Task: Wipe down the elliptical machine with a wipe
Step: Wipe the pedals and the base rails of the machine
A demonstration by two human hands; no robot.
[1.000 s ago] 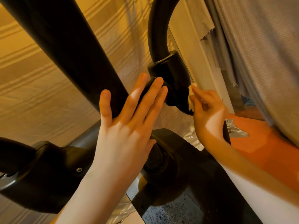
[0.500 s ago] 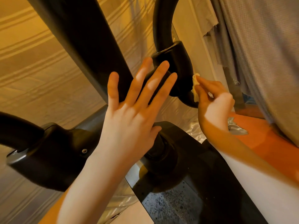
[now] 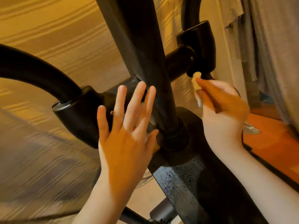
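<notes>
Wipe (image 3: 196, 84), a small pale wad, sat pinched in the right hand's (image 3: 224, 113) fingertips and pressed up against the underside of the elliptical machine's right pivot housing (image 3: 202, 46). Beside it rose the black centre post (image 3: 145, 50). The left hand (image 3: 127, 130) hovered with fingers straight and spread before the left pivot housing (image 3: 80, 113). Striped fabric (image 3: 53, 38) hung behind.
</notes>
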